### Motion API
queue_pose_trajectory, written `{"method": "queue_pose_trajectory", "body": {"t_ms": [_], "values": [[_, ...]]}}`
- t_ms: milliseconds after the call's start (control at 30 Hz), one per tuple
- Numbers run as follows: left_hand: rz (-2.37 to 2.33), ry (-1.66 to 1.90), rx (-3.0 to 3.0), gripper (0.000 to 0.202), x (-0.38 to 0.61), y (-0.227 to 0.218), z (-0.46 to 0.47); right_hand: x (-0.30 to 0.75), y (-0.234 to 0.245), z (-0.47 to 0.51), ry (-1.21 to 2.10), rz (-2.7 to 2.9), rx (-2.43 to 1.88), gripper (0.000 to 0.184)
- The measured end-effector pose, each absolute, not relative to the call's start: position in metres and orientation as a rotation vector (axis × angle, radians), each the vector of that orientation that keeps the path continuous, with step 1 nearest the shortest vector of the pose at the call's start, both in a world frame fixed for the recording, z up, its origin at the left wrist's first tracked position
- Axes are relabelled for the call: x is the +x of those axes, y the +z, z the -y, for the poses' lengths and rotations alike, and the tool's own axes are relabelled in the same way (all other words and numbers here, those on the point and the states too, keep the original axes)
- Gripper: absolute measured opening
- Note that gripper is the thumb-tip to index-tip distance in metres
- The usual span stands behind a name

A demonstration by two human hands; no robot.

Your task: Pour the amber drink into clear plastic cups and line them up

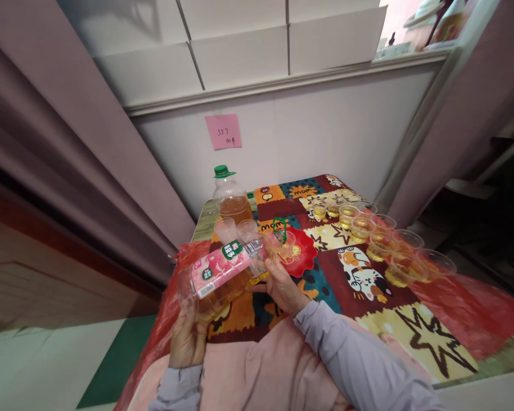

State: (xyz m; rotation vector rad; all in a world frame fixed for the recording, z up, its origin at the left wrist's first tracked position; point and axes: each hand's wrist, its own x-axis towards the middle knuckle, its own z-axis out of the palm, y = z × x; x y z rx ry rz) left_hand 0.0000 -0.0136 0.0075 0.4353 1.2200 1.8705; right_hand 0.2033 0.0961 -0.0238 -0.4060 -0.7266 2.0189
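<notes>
Both my hands hold a large clear juice bottle (pixel 221 272) with a pink label, tilted nearly on its side with its neck to the right. My left hand (pixel 187 338) is wrapped round its base. Near the neck, my right hand (pixel 285 287) grips it from below. A green ring (pixel 280 229) shows by the bottle's mouth, over a red scalloped plate (pixel 307 260). Something clear, apparently a cup, is at the mouth; I cannot tell whether juice is flowing. Two clear plastic cups (pixel 226 229) stand just behind the bottle.
A second big bottle (pixel 233 200) with a green cap stands at the back left. Several clear cups (pixel 380 244) of yellow drink line the table's right side. A patterned mat (pixel 360 279) and red plastic sheet (pixel 466 308) cover the table. A pink note (pixel 223 131) hangs on the wall.
</notes>
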Motion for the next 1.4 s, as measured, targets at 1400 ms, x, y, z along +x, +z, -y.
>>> {"method": "queue_pose_trajectory", "body": {"t_ms": [1400], "values": [[-1.231, 1.844, 0.400, 0.061, -0.007, -0.002, 0.017, 0.204, -0.023, -0.095, 2.008, 0.721, -0.420, 0.081]]}}
